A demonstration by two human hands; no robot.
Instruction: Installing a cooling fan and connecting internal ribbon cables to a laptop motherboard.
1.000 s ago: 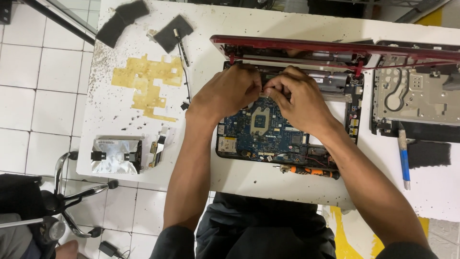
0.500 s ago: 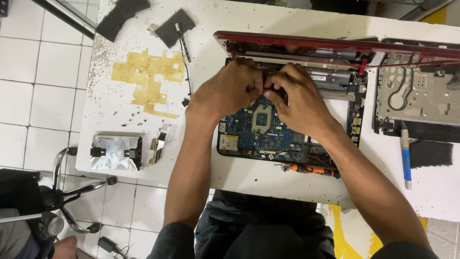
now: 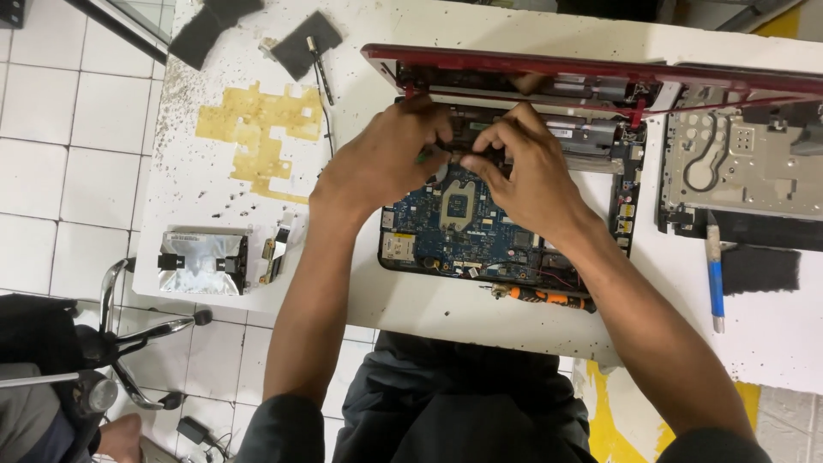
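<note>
White worktable [image 3: 514, 326] carries opened red laptop [image 3: 514, 64]. Left hand [image 3: 386, 163] and right hand [image 3: 523, 171] pinch a small part over blue motherboard [image 3: 454, 231], hiding it. Screwdriver [image 3: 544, 297] lies just beside; silver drive [image 3: 203, 261] well apart.

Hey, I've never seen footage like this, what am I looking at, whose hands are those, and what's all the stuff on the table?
This is one picture from a camera worn on a person's head, looking straight down at their own bare hands. The left hand and right hand meet at the top edge of a blue circuit board inside an opened red laptop. What their fingertips pinch is too hidden to tell. On the white table lie an orange-handled screwdriver, a blue-handled tool, a silver drive, a metal laptop panel and dark pads.
</note>
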